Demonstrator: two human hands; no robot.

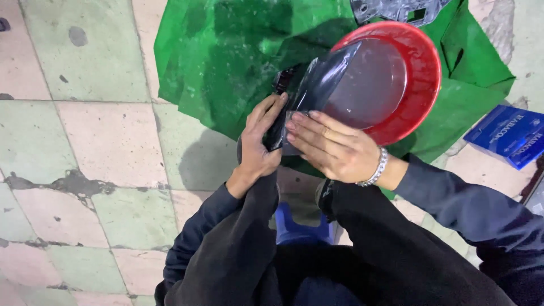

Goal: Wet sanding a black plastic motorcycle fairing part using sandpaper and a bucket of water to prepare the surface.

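A dark, glossy flat part wrapped in clear film is held between both hands at the middle of the view, just above the near edge of a green cloth spread on the tiled floor. The left hand is closed around the part's left edge, its fingers curled up along the side. The right hand is laid flat and open on the film, fingers pressed together against the part's near end; a silver bracelet is worn on that wrist. A red basin is seen just beyond the part, resting on the cloth. A blue stool is glimpsed between the knees, and a blue box lies at the right.
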